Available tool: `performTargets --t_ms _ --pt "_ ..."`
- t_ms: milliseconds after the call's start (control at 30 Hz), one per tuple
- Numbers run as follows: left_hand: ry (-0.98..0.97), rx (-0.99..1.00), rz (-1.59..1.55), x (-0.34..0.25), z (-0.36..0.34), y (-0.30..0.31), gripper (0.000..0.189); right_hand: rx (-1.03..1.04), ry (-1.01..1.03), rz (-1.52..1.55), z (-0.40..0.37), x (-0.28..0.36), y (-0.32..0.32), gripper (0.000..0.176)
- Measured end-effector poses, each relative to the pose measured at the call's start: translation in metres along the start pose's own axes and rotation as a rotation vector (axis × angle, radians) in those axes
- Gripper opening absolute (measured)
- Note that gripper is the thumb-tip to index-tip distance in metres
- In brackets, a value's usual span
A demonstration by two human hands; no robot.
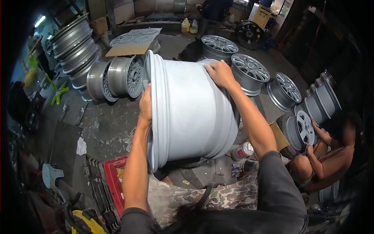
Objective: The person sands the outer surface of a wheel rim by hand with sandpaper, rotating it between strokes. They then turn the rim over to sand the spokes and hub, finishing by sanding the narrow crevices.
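A large wheel rim (pixel 191 109), pale grey and matte, lies on its side in front of me, its barrel facing up toward the camera. My left hand (pixel 145 103) grips the rim's left edge, the fingers partly hidden behind the flange. On the far right edge, my right hand (pixel 220 73) is closed over the lip with its fingertips out of sight. The spokes of this rim are not visible. Below it are my camouflage-patterned trousers (pixel 233 195).
Stacked rims (pixel 74 46) and two mesh-spoked rims (pixel 124 76) stand at left. Several silver rims (pixel 249 70) line the right. A co-worker (pixel 327 156) sits at right, hands on a five-spoke rim (pixel 305 126). Nearby are a spray can (pixel 242 151) and red crate (pixel 113 179).
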State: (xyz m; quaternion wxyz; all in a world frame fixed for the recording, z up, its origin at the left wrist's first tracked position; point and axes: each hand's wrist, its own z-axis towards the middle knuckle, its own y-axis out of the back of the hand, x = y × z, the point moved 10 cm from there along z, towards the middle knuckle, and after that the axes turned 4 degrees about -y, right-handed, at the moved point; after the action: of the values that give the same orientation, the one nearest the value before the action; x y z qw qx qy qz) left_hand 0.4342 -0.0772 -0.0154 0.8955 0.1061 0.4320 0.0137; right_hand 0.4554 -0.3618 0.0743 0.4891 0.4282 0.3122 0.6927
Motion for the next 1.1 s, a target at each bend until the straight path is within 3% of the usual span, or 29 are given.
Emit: performTargets --t_ms 33,133,200,300,400,467,533,600,667,700,767,833,900,933,967,1033,1100 --pt "-0.014 -0.005 0.024 0.003 -0.001 0.002 0.028 0.103 -0.144 0.073 0.012 -0.008 -0.011 0.039" --pt "-0.01 -0.045 0.007 0.021 -0.004 0.006 0.026 -0.005 -0.111 0.073 -0.022 -0.007 -0.006 0.035" --pt "0.064 -0.04 -0.102 0.028 -0.007 0.002 0.026 -0.379 0.231 -0.06 -0.118 0.034 0.047 0.029" --pt "0.23 -0.059 -0.349 0.036 -0.01 -0.004 0.027 -0.31 0.212 -0.206 -0.247 0.027 0.035 0.03" --pt "0.164 -0.096 -0.245 0.037 -0.012 -0.001 0.029 -0.299 0.266 -0.287 -0.24 0.027 0.044 0.032" --pt "0.293 -0.054 -0.437 0.018 -0.011 -0.007 0.03 -0.275 0.233 -0.269 -0.171 0.024 0.049 0.031" --pt "0.225 -0.087 -0.336 0.023 -0.012 0.0 0.031 -0.24 0.259 -0.223 -0.081 0.015 0.042 0.029" --pt "0.155 -0.12 -0.242 0.035 -0.01 0.005 0.031 0.096 0.139 -0.361 0.021 -0.023 -0.012 0.034" --pt "-0.133 -0.086 0.104 0.025 -0.006 0.007 0.029 0.399 -0.072 -0.275 0.083 -0.059 -0.06 0.031" --pt "-0.134 -0.075 0.099 0.017 -0.004 0.005 0.029 0.398 -0.083 -0.274 0.096 -0.072 -0.064 0.031" --pt "0.122 -0.118 -0.437 0.024 -0.003 0.004 0.027 0.401 0.036 -0.299 0.101 -0.082 -0.07 0.028" --pt "0.155 -0.154 -0.408 0.051 -0.007 0.004 0.028 0.179 0.037 -0.151 0.061 -0.079 -0.029 0.033" --pt "0.001 -0.114 -0.125 0.044 -0.006 0.0 0.03 -0.078 0.081 -0.16 -0.011 -0.064 0.016 0.039" --pt "0.117 -0.155 -0.338 0.059 -0.008 0.001 0.031 -0.173 0.068 -0.123 -0.056 -0.05 0.038 0.037" --pt "0.124 -0.15 -0.351 0.056 -0.011 0.001 0.031 -0.266 0.023 -0.077 -0.103 -0.039 0.051 0.034" --pt "-0.081 -0.039 0.009 0.023 -0.009 0.001 0.03 -0.367 -0.016 -0.062 -0.198 -0.02 0.051 0.031" --pt "-0.082 -0.114 -0.077 0.029 -0.012 0.004 0.028 -0.338 -0.147 -0.018 -0.285 -0.015 0.025 0.033"
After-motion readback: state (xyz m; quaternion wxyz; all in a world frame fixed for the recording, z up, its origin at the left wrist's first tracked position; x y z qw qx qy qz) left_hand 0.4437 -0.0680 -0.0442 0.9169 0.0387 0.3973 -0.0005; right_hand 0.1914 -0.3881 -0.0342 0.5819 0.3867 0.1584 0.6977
